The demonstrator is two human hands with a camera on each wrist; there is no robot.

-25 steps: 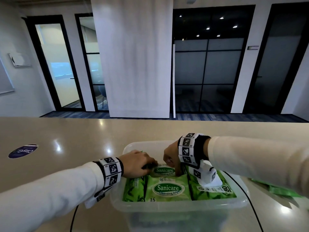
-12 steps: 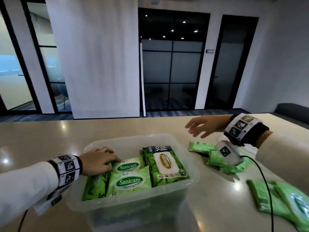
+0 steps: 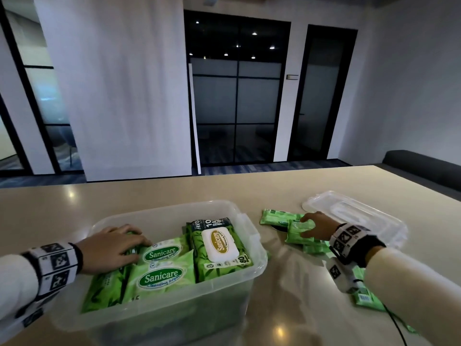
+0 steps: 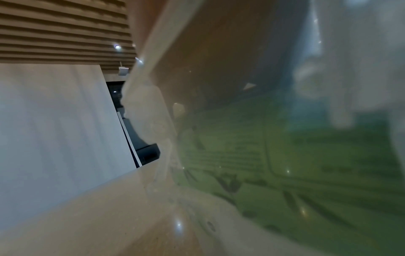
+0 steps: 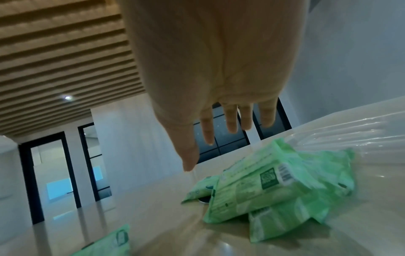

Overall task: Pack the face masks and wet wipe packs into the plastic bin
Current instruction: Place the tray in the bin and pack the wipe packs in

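A clear plastic bin (image 3: 259, 248) sits in front of me, filled with green Sanicare wet wipe packs (image 3: 159, 278) and one large flip-lid pack (image 3: 219, 245). My left hand (image 3: 117, 245) rests flat on the packs at the bin's back left, fingers relaxed. Through the bin wall, the left wrist view shows only a blurred green pack (image 4: 306, 173). To the right of the bin, my right hand (image 3: 316, 228) reaches over a pile of small green packs (image 3: 277, 217) on the table. In the right wrist view that hand (image 5: 203, 131) hovers with straight fingers above the pile (image 5: 263, 190), holding nothing.
The bin's clear lid (image 3: 356, 216) lies on the table just beyond the pile. More green packs (image 3: 366, 300) lie under my right forearm near the table's right front. A black cable (image 3: 396, 328) trails from the right wrist.
My right hand left the bin, swung right and came down over the pile of small packs. The left hand stayed on the packs in the bin. My view turned right.
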